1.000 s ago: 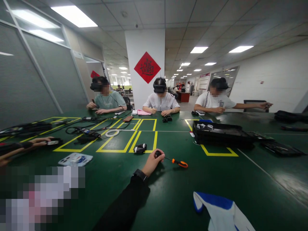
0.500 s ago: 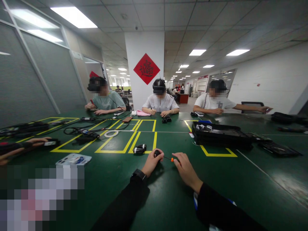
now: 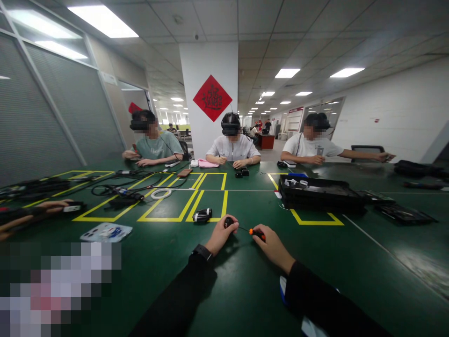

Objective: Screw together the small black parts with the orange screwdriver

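My left hand (image 3: 221, 235) is closed around a small black round part (image 3: 228, 222), mostly covered by the fingers. In my right hand (image 3: 269, 242) is a screwdriver (image 3: 258, 233) with an orange and black handle, gripped with the fingers wrapped over it. Its thin shaft points left toward the black part; whether the tip touches it I cannot make out. Beyond my left hand, a pair of black cylinders with white bands (image 3: 202, 215) lies on the green table (image 3: 238, 290).
A black tray (image 3: 319, 196) with small white pieces stands at the right. Cables (image 3: 105, 189) and a white ring-shaped coil (image 3: 161, 193) lie at the left, near a phone-like object (image 3: 106, 232). Across the table sit several people. Another person's hand (image 3: 56, 205) reaches in from the left.
My right hand has come in from the lower right and taken hold of the screwdriver's handle. My left hand stays in place with the black part.
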Action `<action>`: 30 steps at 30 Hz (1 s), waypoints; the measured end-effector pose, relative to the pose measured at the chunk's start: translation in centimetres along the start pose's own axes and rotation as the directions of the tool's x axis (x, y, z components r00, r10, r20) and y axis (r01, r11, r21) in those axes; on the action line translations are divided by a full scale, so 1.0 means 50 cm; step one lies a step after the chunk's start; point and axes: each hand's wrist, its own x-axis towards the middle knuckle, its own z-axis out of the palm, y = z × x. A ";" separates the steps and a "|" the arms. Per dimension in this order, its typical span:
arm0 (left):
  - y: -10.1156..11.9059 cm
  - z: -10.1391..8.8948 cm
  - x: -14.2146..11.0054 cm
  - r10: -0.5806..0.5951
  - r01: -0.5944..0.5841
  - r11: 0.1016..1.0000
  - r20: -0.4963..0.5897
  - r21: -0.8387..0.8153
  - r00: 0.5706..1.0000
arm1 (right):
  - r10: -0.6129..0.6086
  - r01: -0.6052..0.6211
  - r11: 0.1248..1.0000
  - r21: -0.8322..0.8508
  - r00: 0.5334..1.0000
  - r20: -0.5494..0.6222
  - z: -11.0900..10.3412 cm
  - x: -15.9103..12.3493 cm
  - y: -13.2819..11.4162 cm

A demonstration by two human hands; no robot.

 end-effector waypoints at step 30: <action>0.015 -0.002 -0.003 -0.046 0.046 0.998 0.006 -0.049 0.999 | -0.008 0.008 1.000 -0.004 1.000 -0.013 -0.005 -0.004 0.002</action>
